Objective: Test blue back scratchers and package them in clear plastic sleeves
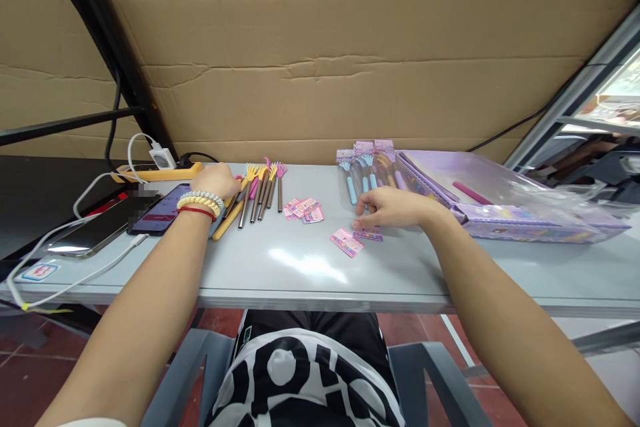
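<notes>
My left hand, wearing bracelets, rests at the left end of a pile of small back scratchers with yellow and pink hand-shaped heads and metal shafts. Its fingertips are hidden, so whether it grips one cannot be told. On the right, my right hand is low over the table, thumb and forefinger apart. Under its thumb side lies a purple card, and a pink card lies just left of that. More pink cards overlap in the middle. Beyond my right fingers are blue-handled back scratchers in clear bags with printed card tops.
An open purple box with clear plastic and a magenta stick stands at the right. Phones, white cables and a yellow power strip occupy the left. A cardboard wall closes the back of the grey table.
</notes>
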### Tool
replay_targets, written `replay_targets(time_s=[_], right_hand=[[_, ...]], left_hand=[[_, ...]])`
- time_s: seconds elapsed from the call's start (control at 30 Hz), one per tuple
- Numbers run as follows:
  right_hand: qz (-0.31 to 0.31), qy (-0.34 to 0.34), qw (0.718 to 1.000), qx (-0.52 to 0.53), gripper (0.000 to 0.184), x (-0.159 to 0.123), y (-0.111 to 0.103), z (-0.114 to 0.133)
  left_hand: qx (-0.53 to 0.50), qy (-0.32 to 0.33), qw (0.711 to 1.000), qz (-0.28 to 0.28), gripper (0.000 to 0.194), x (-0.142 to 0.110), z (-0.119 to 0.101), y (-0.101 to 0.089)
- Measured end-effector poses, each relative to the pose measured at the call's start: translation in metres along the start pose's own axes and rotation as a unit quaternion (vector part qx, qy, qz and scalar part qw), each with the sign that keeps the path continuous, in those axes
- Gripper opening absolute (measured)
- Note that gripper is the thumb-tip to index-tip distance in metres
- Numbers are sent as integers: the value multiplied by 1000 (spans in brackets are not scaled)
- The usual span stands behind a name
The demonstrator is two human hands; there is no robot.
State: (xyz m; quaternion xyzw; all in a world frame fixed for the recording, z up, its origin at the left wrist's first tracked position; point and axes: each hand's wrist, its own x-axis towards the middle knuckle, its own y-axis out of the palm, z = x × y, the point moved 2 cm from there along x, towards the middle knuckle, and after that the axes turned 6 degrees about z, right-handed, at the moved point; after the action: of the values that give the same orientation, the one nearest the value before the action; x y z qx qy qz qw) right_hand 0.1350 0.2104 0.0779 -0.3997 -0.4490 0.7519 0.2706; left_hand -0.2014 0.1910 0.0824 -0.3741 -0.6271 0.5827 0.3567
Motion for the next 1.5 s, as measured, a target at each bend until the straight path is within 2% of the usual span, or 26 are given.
replay_targets(time_s=[0.23, 0.53, 0.8, 0.9, 1.03, 1.1, 1.27, 1.4, 1.5], right_hand=[[-5, 4, 1000, -10, 37, -2, 0, 1], [-8, 10, 1000, -17, 33, -2, 0, 1], [-5, 7, 1000, -18, 38, -2, 0, 1], [-4, 10, 1000, -19, 37, -2, 0, 2], [-8, 12, 1000, -20, 36, -3, -1, 4], [-8, 11, 1000, -21, 35, -4, -1, 5], [-10, 15, 1000, -25, 33, -4, -1, 5], [-7, 12, 1000, -23, 35, -4, 0, 5], [-8, 12, 1000, -26, 35, -3, 0, 4]], left_hand=[[9, -18, 999, 27, 34, 6, 13, -3], [-1, 2, 1000, 8, 39, 13, 13, 4], [-32, 8, 999, 27, 49, 18, 11, 13], [-34, 24, 999, 30, 50, 20, 11, 16], [-17, 85, 996, -39, 52, 24, 7, 21], [-4, 117, 992, -52, 52, 25, 5, 23], [-17, 157, 987, -25, 42, 28, 1, 27], [-87, 144, 986, -5, 40, 29, 2, 27], [-103, 134, 986, 0, 41, 31, 4, 29]])
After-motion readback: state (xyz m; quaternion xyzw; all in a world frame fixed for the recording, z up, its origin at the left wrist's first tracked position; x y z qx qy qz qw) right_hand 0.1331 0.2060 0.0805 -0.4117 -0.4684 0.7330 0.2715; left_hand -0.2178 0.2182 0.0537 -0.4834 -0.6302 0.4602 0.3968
